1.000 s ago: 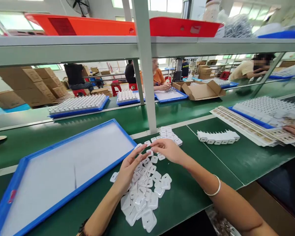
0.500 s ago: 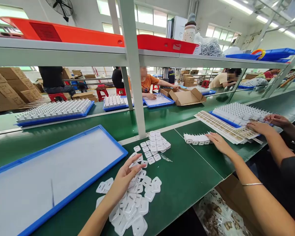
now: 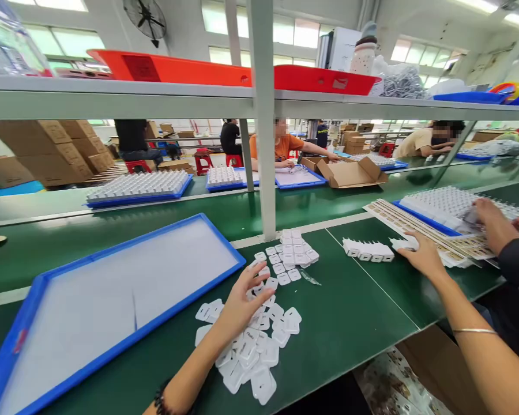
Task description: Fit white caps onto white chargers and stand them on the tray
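Observation:
My left hand [image 3: 247, 300] hovers over a loose pile of white plastic covers [image 3: 246, 351], fingers apart and nothing seen between them. Just beyond it, more white covers [image 3: 293, 251] lie in neat rows and small stacks. On the right, my right hand [image 3: 424, 253] has its fingers closed on white plastic pieces [image 3: 404, 244] with thin prongs on top; how many is partly hidden. To their left stands a short row of similar pronged white pieces [image 3: 367, 251], apart from those in my hand.
A blue-rimmed white tray [image 3: 199, 222] lies at the left. A shelf post [image 3: 263, 173] rises behind the covers. At right, a co-worker's hand [image 3: 488, 214] is at a tray of pronged pieces [image 3: 441, 202], beside stacked strips [image 3: 389, 222]. Red trays [image 3: 324, 80] rest on the shelf.
The view has swung left. My right hand has moved right, away from the row's end, and white pieces now show in its fingers. My left hand stays over the pile.

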Demonstrator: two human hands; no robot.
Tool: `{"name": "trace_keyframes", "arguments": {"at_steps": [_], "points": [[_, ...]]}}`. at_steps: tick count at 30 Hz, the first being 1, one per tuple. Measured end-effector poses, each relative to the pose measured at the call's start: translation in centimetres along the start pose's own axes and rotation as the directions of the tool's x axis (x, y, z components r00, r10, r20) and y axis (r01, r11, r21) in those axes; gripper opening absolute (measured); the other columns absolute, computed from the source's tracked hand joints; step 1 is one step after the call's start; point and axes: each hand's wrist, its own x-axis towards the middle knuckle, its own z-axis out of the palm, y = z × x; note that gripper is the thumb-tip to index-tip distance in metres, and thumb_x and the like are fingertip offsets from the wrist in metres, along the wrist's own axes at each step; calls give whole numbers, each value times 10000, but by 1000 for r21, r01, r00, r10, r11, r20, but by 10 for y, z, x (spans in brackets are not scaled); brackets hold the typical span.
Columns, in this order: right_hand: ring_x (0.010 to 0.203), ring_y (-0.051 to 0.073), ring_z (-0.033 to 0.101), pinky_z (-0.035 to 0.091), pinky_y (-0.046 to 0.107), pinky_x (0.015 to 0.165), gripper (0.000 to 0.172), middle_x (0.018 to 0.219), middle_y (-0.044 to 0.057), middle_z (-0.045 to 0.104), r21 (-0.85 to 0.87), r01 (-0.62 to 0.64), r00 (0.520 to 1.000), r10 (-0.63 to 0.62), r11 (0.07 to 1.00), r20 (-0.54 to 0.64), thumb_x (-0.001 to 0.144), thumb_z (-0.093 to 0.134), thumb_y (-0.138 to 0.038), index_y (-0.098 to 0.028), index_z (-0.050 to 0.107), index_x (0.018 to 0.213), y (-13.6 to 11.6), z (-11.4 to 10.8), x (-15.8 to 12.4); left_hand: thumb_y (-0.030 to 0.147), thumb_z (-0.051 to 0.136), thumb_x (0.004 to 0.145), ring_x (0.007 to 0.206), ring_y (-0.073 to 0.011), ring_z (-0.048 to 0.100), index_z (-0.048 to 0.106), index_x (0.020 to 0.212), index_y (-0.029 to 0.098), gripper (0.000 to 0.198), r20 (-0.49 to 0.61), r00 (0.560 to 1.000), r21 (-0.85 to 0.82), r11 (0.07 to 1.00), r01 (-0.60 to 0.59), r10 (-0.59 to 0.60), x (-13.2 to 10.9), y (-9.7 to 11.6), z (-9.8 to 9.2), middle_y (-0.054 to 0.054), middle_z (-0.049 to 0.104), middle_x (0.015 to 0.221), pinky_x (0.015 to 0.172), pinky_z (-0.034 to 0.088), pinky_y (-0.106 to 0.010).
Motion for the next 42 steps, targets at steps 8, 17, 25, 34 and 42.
{"name": "trace_keyframes", "arguments": {"at_steps": [8, 17, 25, 34, 42], "points": [[1096, 304, 604, 516, 381, 839, 759, 1416, 154, 463, 444, 185, 826, -384, 877, 414, 696, 702, -310, -229, 377, 1378, -184, 9, -67, 351, 667, 863, 1388, -312, 435, 258, 1516, 233, 779, 92, 842, 690, 576, -439, 532, -8, -8, -1, -158, 436, 1512, 1126, 392, -512], [952, 262, 626, 493, 371, 762, 834, 1398, 175, 475, 580, 249, 453, -622, 776, 638, 634, 632, -132, -180, 333, 1411, -321, 11, -138, 162, 594, 779, 1275, -312, 556, 425, 1386, 138, 630, 196, 880, 626, 636, -451, 432, -11, -7, -3, -200, 461, 1455, 983, 531, -427], [861, 197, 644, 508, 338, 729, 549, 1316, 115, 534, 692, -13, 375, -638, 722, 673, 828, 656, -383, -263, 455, 1325, -318, 26, -103, 123, 668, 765, 1091, -269, 635, 674, 1084, 164, 322, -65, 937, 317, 897, -308, 344, -8, 5, -6, -113, 668, 1150, 949, 508, -391], [433, 74, 471, 341, 225, 416, 346, 641, -32, 556, 742, -285, 352, -654, 606, 670, 730, 760, -478, -162, 627, 774, -298, 68, -97, 204, 816, 670, 896, -212, 633, 714, 984, 150, 335, 152, 980, -4, 992, -129, 128, -12, 27, -11, -61, 688, 987, 797, 491, -310], [532, 123, 516, 368, 245, 482, 223, 579, -27, 575, 761, -247, 458, -620, 600, 637, 739, 753, -370, -181, 641, 779, -295, 64, -98, 222, 841, 635, 904, -217, 638, 695, 983, 148, 384, 54, 994, -34, 995, -97, 98, -12, 20, -8, -71, 685, 1010, 809, 502, -328]]}}
